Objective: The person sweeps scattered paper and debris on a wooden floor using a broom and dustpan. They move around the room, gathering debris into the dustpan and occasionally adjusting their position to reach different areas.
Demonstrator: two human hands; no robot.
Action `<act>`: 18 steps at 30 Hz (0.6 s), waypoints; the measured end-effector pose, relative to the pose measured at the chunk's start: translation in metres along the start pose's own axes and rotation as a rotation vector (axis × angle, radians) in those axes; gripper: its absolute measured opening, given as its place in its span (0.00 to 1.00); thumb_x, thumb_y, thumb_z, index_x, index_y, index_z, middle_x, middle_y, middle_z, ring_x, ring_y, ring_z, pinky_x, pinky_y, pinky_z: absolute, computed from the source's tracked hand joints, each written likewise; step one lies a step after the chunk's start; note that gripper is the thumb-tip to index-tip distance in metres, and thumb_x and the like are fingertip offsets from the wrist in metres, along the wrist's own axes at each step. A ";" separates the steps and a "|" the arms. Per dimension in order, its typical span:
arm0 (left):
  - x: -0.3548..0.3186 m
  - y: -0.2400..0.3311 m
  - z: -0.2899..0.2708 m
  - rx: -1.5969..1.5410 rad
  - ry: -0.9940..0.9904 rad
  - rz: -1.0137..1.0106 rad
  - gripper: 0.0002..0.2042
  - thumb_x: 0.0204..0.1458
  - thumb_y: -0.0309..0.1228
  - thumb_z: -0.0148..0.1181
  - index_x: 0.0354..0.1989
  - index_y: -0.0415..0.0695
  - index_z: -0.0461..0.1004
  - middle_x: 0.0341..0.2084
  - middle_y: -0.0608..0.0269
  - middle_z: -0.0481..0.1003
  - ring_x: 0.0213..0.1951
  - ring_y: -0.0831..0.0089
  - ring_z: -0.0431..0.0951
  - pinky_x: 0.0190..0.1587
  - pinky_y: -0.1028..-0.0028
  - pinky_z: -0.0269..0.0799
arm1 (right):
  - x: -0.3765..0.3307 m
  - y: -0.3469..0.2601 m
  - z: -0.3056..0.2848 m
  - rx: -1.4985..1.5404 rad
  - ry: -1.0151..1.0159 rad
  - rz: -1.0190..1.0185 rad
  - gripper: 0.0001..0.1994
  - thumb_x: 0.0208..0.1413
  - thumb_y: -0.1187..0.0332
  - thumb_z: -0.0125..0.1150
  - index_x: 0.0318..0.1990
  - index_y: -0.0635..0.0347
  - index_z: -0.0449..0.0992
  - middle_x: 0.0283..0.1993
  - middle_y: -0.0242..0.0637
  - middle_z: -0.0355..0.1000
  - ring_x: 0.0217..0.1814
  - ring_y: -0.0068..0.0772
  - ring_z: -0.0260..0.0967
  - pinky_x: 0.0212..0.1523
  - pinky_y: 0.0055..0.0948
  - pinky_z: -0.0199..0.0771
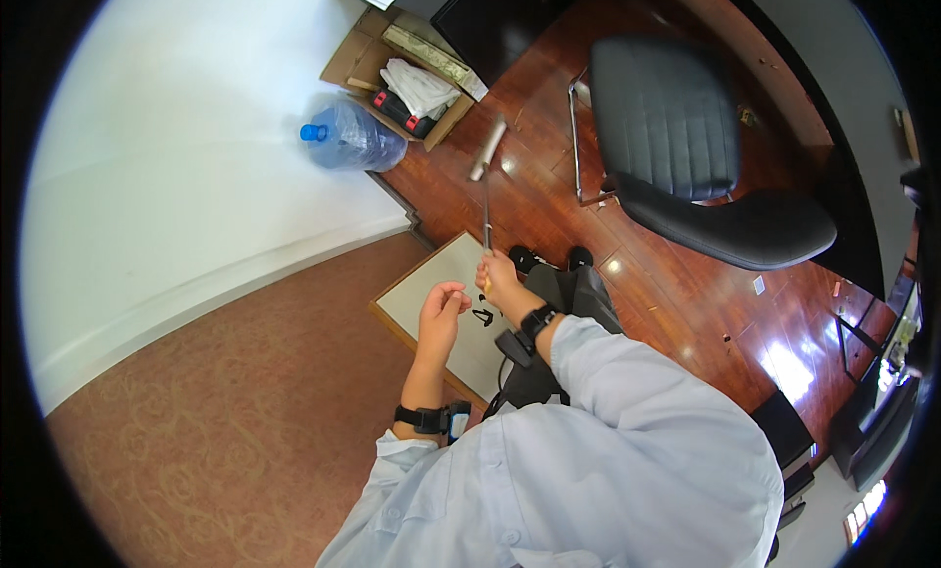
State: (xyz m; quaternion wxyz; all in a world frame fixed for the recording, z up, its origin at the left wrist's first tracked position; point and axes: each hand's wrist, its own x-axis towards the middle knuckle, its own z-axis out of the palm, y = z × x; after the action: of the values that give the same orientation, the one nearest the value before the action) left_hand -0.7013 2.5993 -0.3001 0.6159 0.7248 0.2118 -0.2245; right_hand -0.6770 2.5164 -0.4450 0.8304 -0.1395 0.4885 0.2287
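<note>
Head view, hands (499, 278) apart, T-shaped tool (487, 150) past board (416, 292) edge, over floor (537, 191)

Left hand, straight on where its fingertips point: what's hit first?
Probably the right hand, closed on the tool, just right of the left hand. Depth is unclear in this view, so it could pass over or under.

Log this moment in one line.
Right hand: gripping long-handled tool; Left hand: half-curled, apparently empty; Below: wood-edged pale board
</note>
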 end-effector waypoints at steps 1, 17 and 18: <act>0.002 0.005 0.000 -0.011 -0.021 0.039 0.05 0.51 0.25 0.43 0.34 0.41 0.65 0.25 0.67 0.67 0.30 0.78 0.68 0.37 0.80 0.63 | -0.013 0.002 -0.001 -0.066 -0.005 0.001 0.03 0.49 0.75 0.42 0.29 0.54 0.57 0.18 0.30 0.54 0.13 0.20 0.51 0.11 0.19 0.51; -0.007 0.013 0.017 0.045 -0.025 0.039 0.06 0.51 0.25 0.43 0.35 0.40 0.65 0.25 0.67 0.67 0.31 0.79 0.68 0.38 0.79 0.63 | 0.040 -0.039 0.007 0.004 -0.068 0.319 0.04 0.51 0.72 0.43 0.26 0.58 0.56 0.15 0.31 0.55 0.11 0.18 0.51 0.08 0.14 0.51; -0.008 0.012 0.015 0.047 -0.018 0.047 0.06 0.51 0.25 0.43 0.35 0.40 0.65 0.25 0.67 0.67 0.31 0.79 0.68 0.38 0.80 0.63 | 0.041 -0.042 0.003 0.048 -0.071 0.326 0.05 0.51 0.71 0.43 0.26 0.58 0.55 0.15 0.30 0.55 0.11 0.17 0.51 0.08 0.14 0.51</act>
State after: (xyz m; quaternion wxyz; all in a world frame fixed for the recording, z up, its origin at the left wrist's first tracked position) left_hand -0.7015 2.5824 -0.2879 0.6055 0.7420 0.1840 -0.2214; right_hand -0.6359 2.4914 -0.4794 0.8020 -0.0303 0.4806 0.3535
